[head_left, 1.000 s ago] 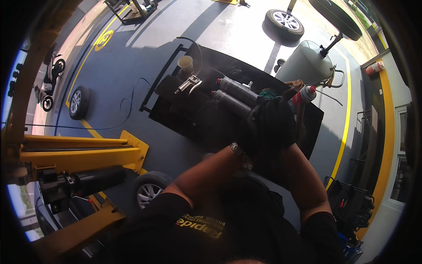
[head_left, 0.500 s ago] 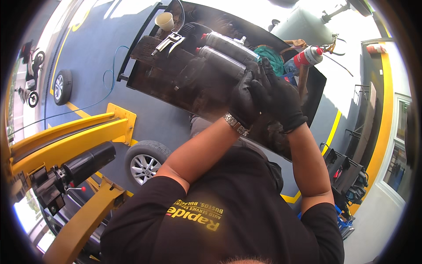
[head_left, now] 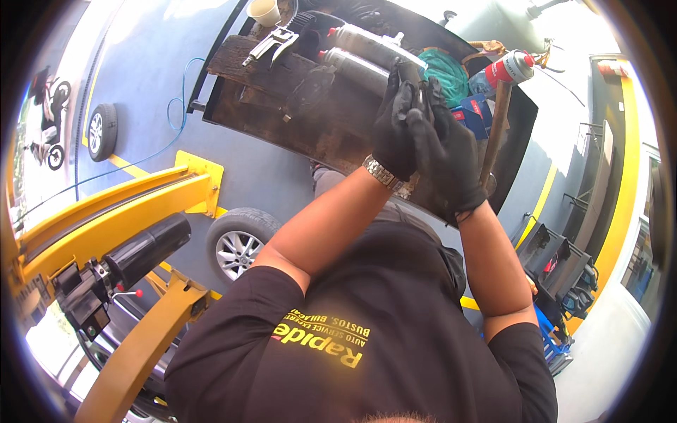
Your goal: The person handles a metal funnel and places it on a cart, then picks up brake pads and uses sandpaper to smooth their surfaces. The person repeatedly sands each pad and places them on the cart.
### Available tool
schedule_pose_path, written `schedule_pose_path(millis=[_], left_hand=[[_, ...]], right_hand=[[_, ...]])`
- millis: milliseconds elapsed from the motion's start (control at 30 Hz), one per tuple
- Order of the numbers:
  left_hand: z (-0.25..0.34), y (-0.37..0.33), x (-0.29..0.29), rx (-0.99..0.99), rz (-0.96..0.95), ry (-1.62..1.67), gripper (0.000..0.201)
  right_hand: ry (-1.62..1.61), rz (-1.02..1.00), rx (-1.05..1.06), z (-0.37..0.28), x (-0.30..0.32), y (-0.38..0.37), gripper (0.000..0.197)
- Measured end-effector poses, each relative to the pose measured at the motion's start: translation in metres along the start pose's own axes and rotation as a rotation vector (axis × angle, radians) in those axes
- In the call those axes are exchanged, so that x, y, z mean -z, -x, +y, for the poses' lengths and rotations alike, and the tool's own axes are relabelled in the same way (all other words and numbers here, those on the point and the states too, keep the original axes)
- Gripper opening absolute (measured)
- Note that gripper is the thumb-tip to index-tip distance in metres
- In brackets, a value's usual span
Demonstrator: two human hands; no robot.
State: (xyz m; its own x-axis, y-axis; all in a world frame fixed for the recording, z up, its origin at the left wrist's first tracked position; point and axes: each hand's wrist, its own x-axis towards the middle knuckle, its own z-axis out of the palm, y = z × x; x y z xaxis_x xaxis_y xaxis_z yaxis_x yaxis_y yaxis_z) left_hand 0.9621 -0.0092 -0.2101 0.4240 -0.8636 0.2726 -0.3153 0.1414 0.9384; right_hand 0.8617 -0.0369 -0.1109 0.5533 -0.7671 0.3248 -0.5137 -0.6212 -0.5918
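Note:
Both my hands wear black gloves and are raised close together over the dark bench top (head_left: pixel 328 130). My left hand (head_left: pixel 395 137) has its fingers bent around a narrow dark piece (head_left: pixel 421 95) with a metallic glint. My right hand (head_left: pixel 446 151) presses against it from the other side, thumb toward the left hand. Gloves hide most of the piece, so its kind is unclear. Just beyond my fingers lie two silver spray cans (head_left: pixel 374 48), (head_left: pixel 356 67) on their sides. A green cloth (head_left: pixel 446 74) is bunched beside them.
An air blow gun (head_left: pixel 271 44) and a paper cup (head_left: pixel 264 12) sit at the bench's far left. To the right are a red-and-white can (head_left: pixel 509 68), a blue box (head_left: pixel 474 116) and a wooden handle (head_left: pixel 496 130). A yellow lift arm (head_left: pixel 127 211) and a wheel (head_left: pixel 241 245) stand left.
My hands have risen a little and the fingers point more upright, so the narrow dark piece between them now shows. More of the blue box is uncovered. The view has shifted slightly.

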Motion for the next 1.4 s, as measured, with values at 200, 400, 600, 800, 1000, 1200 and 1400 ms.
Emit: schedule_pose_path(millis=[200, 400, 600, 800, 1000, 1200, 1400], left_hand=[[0.029, -0.015, 0.0, -0.136, 0.114, 0.18, 0.046], [0.057, -0.003, 0.006, -0.322, 0.153, 0.109, 0.05], [0.063, -0.009, 0.008, -0.234, 0.132, -0.224, 0.054], [0.063, 0.009, 0.017, -0.277, 0.103, -0.247, 0.043], [0.055, -0.003, 0.025, -0.136, -0.072, 0.037, 0.044], [0.053, -0.013, 0.03, -0.287, -0.035, -0.481, 0.042], [0.064, -0.011, 0.02, 0.308, -0.047, 1.145, 0.041]], right_hand=[[-0.315, 0.015, -0.232, 0.006, -0.008, -0.019, 0.044], [-0.081, 0.201, 0.028, 0.04, -0.011, -0.035, 0.034], [0.321, 0.061, 0.035, 0.02, 0.002, -0.057, 0.041], [0.47, 0.089, 0.164, 0.009, 0.004, -0.054, 0.044], [-0.086, 0.111, -0.286, 0.004, 0.001, -0.039, 0.042], [0.248, 0.034, -0.048, -0.013, -0.005, -0.028, 0.043], [-0.186, 0.079, -0.16, 0.003, -0.008, -0.008, 0.027]])
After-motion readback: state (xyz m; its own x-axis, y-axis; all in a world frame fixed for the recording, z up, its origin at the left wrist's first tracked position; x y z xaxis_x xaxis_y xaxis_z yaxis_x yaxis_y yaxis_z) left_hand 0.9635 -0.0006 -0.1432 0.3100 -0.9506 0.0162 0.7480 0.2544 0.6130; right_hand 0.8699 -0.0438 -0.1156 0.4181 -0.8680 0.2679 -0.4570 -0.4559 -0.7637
